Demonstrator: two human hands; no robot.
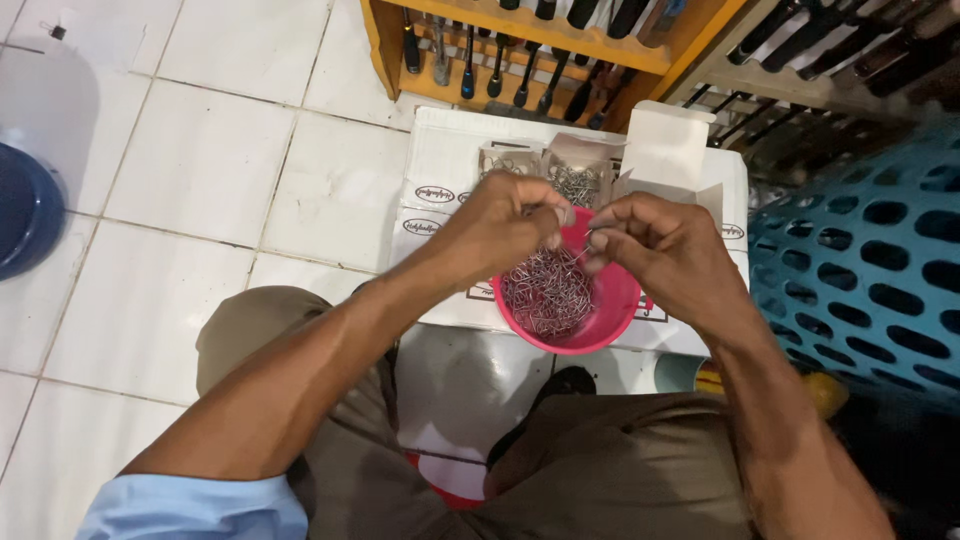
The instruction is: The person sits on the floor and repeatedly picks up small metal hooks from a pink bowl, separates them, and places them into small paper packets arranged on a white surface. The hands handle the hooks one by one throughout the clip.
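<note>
- Pinching one thin wire hook between them — left hand and right hand, fingertips closed.
- Held over the pink bowl of hooks, so drops land inside.

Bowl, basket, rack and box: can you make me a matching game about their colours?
Things:
1. bowl of small metal hooks
2. basket on the right
3. tool rack at the top
4. flat box under the bowl

Colours:
A. white
B. pink
C. blue-green
D. orange-brown wood

Pairs: 1-B, 2-C, 3-D, 4-A
</note>
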